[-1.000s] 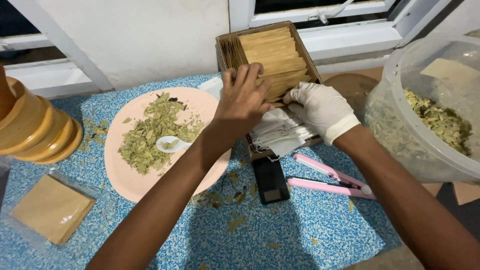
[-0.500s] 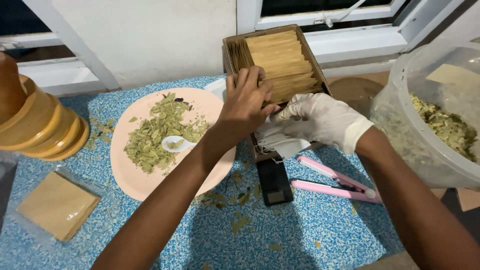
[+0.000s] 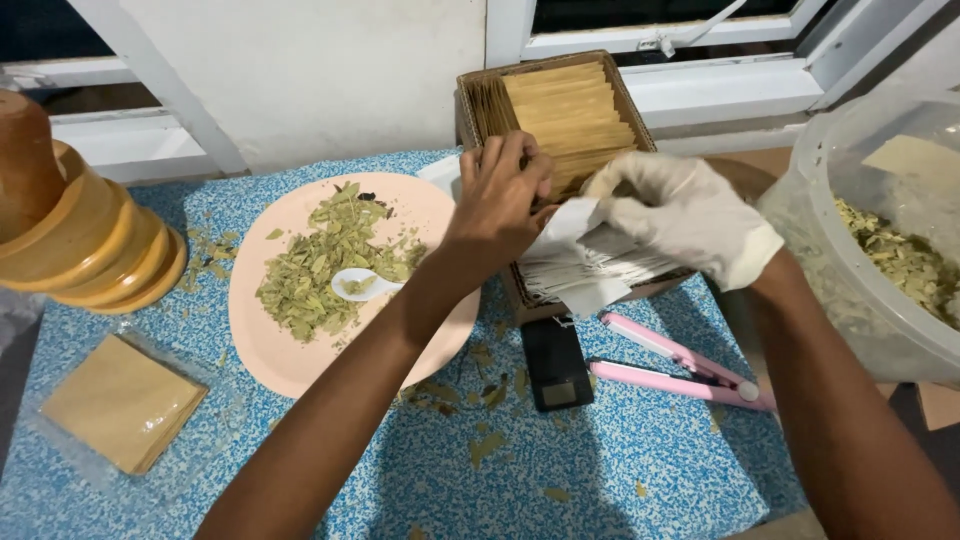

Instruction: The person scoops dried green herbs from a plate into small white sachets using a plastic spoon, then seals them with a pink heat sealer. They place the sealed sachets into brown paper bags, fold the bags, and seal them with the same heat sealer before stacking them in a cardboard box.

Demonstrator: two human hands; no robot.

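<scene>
Both hands are working over the front end of a cardboard box (image 3: 478, 105) standing at the back of the desk (image 3: 620, 470), against the window sill. The left hand (image 3: 500, 200), bare, is reaching in from the near left; its fingers are curled down and pinching the upper edge of a white paper sachet (image 3: 570, 222) at the top of a white stack (image 3: 590, 270). The right hand (image 3: 680, 215), in a white glove, is coming in from the right, its grip closing on the same sachet from the opposite side. The sachet is lying directly between the two grips, touching both; the left hand is covering its left corner, the right hand its right edge. It is standing nearly upright, tilted slightly toward the person, with its long axis running left to right across the box.

The sachet is looking thin, flat and white. Behind it, brown envelopes (image 3: 570, 110) are filling the far part of the box, stacked on edge.

To the left of the box, a pink plate (image 3: 262, 345) is carrying dried green leaves (image 3: 330, 255) and a small white spoon (image 3: 362, 283). Just in front of the box, a small black device (image 3: 556, 365) and a pink clamp tool (image 3: 675, 362) are lying on the desk. A clear tub (image 3: 830, 270) of leaves is standing at the right.
</scene>
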